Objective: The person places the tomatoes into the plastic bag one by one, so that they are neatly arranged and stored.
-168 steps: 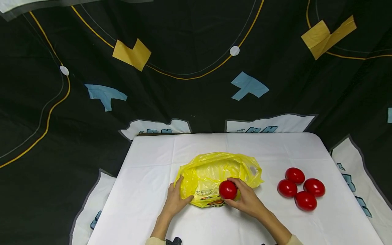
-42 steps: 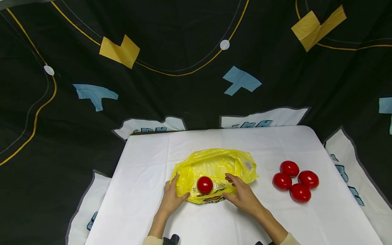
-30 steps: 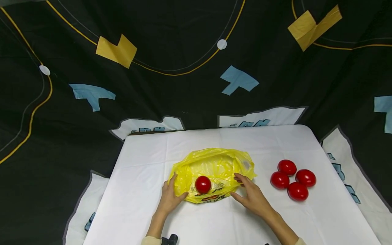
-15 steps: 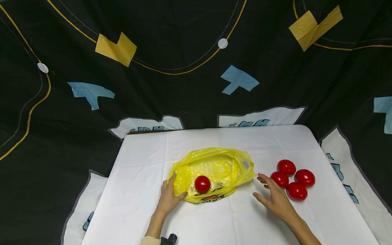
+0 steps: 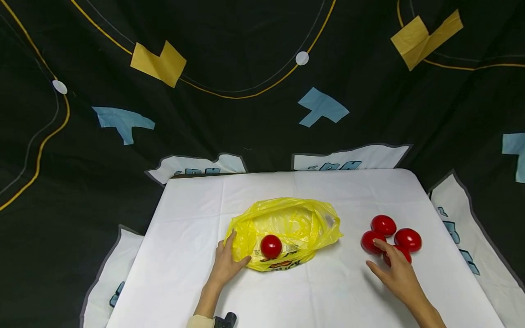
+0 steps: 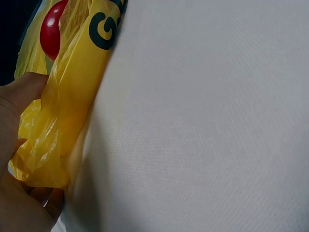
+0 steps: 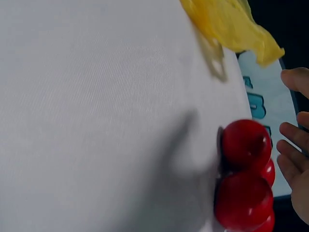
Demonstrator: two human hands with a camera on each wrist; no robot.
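A yellow plastic bag (image 5: 283, 218) lies on the table with its mouth spread open. Inside it, near the front side, sits a glossy red ball (image 5: 271, 247). My left hand (image 5: 225, 263) holds the bag's left edge, and in the left wrist view its thumb (image 6: 31, 87) presses on the plastic. Over on the right, my right hand (image 5: 395, 273) hovers with spread fingers above a cluster of similar red balls (image 5: 383, 225). It partly covers the nearest ball (image 5: 399, 253). In the right wrist view, a gap shows between its fingers and the balls (image 7: 244, 200).
A white cloth covers the table (image 5: 328, 291). Behind it hangs a black curtain (image 5: 246, 132) with yellow and blue patches. A dark wrist strap piece (image 5: 226, 320) shows at my left wrist.
My right hand carried a red ball to the bag and let go of it there. Since then it has moved right, over the cluster. My left hand stays at the bag's left edge.
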